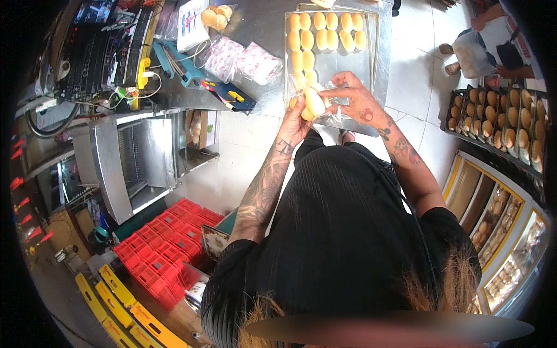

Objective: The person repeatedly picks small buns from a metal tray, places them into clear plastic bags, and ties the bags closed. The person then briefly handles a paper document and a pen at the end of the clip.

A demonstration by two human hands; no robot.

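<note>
In front of me, over the near end of a metal baking tray, is a clear plastic bag with elongated golden bread rolls in it. My left hand is closed around its lower left side, thumb against the rolls. From the right, my right hand pinches the loose plastic between thumb and index finger, its other fingers raised. Beyond my hands, more bread rolls lie in pairs on the tray, along its left side and far end. The rolls nearest my hands are partly covered by them.
Left of the tray lie packs of printed plastic bags, a blue-and-black tool and bagged buns. Red crates stand lower left. A rack of rolls and a display case are at right. Another person holds a bag at upper right.
</note>
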